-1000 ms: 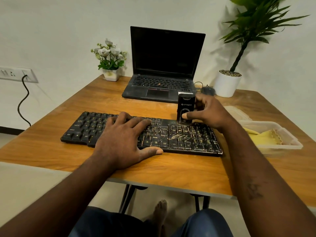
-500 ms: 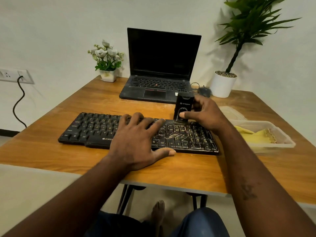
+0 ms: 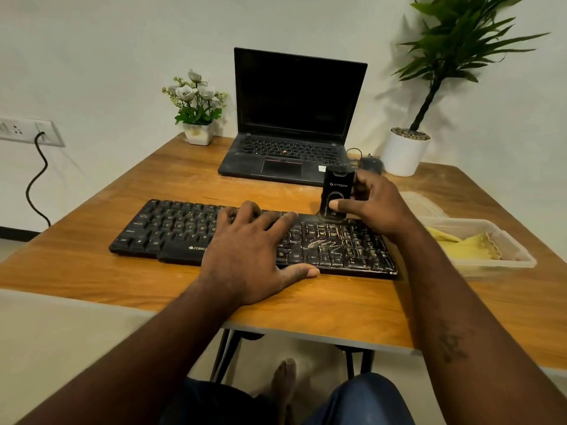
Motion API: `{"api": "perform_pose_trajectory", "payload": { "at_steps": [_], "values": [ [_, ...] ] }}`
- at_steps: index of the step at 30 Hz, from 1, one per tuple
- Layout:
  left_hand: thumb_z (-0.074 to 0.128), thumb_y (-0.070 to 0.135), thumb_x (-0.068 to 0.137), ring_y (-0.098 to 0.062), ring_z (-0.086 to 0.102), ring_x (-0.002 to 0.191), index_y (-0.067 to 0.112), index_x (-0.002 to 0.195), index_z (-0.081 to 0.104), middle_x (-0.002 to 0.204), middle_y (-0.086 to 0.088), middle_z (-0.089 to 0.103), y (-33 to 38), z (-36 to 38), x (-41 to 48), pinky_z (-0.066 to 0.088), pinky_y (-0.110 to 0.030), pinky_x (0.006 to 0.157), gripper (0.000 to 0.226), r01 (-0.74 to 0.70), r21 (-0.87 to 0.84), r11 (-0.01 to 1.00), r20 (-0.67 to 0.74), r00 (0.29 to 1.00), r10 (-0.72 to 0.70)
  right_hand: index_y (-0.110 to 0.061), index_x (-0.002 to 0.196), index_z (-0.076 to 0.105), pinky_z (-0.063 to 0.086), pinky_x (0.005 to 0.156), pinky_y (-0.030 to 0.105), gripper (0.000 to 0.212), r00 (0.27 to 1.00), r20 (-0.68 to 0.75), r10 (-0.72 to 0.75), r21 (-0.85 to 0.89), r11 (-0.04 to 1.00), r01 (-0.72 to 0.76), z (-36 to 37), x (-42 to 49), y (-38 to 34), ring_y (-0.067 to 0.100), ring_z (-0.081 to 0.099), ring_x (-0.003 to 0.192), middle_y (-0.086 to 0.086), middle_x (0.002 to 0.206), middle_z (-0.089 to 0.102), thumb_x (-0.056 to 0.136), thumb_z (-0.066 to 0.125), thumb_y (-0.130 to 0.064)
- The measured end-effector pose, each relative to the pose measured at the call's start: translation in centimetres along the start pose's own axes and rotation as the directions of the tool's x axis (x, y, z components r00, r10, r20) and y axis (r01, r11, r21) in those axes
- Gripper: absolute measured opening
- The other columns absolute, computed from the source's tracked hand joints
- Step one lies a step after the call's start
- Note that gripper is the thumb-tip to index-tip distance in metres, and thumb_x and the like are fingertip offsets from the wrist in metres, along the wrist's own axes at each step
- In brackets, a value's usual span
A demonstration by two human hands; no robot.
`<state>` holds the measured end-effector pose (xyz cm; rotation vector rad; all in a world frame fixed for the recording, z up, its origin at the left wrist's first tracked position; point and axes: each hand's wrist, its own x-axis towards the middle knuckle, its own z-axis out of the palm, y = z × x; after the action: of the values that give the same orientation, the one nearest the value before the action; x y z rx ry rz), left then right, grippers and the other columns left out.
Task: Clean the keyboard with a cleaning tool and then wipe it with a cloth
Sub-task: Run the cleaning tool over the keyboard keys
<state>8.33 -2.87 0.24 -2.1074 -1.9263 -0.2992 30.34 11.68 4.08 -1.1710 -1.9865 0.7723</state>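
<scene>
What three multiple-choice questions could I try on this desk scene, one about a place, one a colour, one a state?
1. Where does the yellow cloth lie?
A in the clear tub right of the keyboard
B on the floor
C over the wall socket

2. What colour is the cleaning tool that the right hand grips?
A white
B black
C red

3. How is the laptop?
A lid shut
B open, screen lit
C open, screen dark

Answers: 1 A, the cloth sits inside the tub; 2 B, its body is black with pale lettering; 3 C, the lid stands up and the screen shows nothing.
</scene>
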Motion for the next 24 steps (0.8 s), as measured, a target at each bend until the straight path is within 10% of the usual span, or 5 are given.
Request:
{"api": "perform_pose_trajectory", "payload": {
  "at_steps": [24],
  "values": [
    [0.014, 0.101, 0.077, -0.020, 0.034, 0.132, 0.037, 0.157, 0.030, 0.150, 0.011, 0.052, -1.8, -0.3, 0.0, 0.027, -0.051, 0.108, 0.103, -0.022, -0.016, 1.000, -0.034, 0.999, 0.022, -0.022, 0.116, 0.066, 0.058, 0.083, 0.031, 0.040, 0.988, -0.156, 0.001, 0.007, 1.000, 0.001, -0.1, -0.6, 0.9, 0.013, 0.070, 0.097, -0.005, 0.107, 0.073, 0.081, 0.086, -0.020]
  ]
}}
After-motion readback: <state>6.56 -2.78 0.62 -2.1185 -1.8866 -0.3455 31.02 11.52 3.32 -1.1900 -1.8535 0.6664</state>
